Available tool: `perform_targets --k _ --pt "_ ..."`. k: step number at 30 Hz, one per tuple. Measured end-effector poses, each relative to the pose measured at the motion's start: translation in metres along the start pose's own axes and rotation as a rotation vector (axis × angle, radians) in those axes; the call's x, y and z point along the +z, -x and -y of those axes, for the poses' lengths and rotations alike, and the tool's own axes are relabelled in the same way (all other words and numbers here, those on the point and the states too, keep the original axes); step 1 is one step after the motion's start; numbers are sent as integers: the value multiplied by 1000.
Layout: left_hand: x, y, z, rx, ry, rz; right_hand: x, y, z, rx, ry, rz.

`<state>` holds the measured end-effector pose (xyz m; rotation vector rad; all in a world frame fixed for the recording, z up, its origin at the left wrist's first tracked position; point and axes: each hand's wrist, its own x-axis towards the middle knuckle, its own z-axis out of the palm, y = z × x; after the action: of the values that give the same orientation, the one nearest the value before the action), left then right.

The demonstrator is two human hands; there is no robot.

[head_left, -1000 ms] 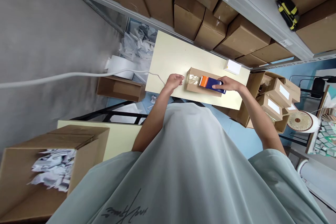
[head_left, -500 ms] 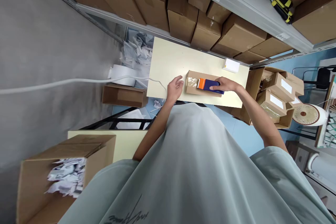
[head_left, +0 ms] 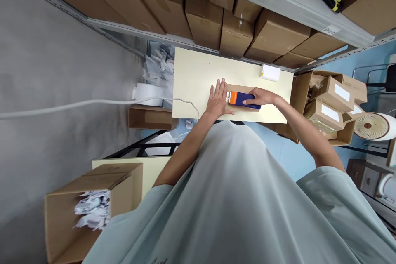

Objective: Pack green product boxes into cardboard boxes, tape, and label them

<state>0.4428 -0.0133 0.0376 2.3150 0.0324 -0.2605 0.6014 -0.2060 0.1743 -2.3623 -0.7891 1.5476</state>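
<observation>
A small cardboard box [head_left: 243, 88] lies on the cream tabletop [head_left: 194, 74] in front of me. My right hand [head_left: 262, 96] grips the dark blue body of a tape dispenser [head_left: 244, 100], which rests along the box top. Its orange end with a pale toothed edge points left. My left hand [head_left: 218, 101] lies flat over the box's left end, fingers stretched out and thumb spread. Shiny clear tape shows in the narrow gap between that hand and the toothed edge. The left end of the box is hidden under my palm.
Behind the table, shelving holds several cardboard boxes [head_left: 236, 35]. A small white box [head_left: 269, 73] stands at the back right. To the right is a large carton [head_left: 300, 99] of packed boxes. A white cable [head_left: 185, 100] crosses the table's left edge.
My left hand has moved right from beside the box and now lies flat on its taped left end. My right hand still holds the tape dispenser on the box.
</observation>
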Motion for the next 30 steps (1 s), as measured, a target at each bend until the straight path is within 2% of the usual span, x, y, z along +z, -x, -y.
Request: perform_targets --k 8,12,15,18,22,26,30 --pt "-6 3 -14 -108 -83 60 0 -10 -2 -40 69 22" --pt "-9 1 -17 -147 -168 118 -7 2 -14 -47 91 21" --pt "-10 -1 -18 -163 -172 137 -23 24 -40 -26 -12 92" --pt "-11 -3 -19 -181 -175 153 -43 48 -78 -3 -141 177" --pt "-12 -7 -22 -217 -207 179 -66 69 -127 -10 -201 213" --pt "-12 -10 -26 -251 -229 188 -78 71 -162 -31 -224 253" --pt "-12 -13 -29 -284 -275 211 -81 52 -188 -65 -265 294"
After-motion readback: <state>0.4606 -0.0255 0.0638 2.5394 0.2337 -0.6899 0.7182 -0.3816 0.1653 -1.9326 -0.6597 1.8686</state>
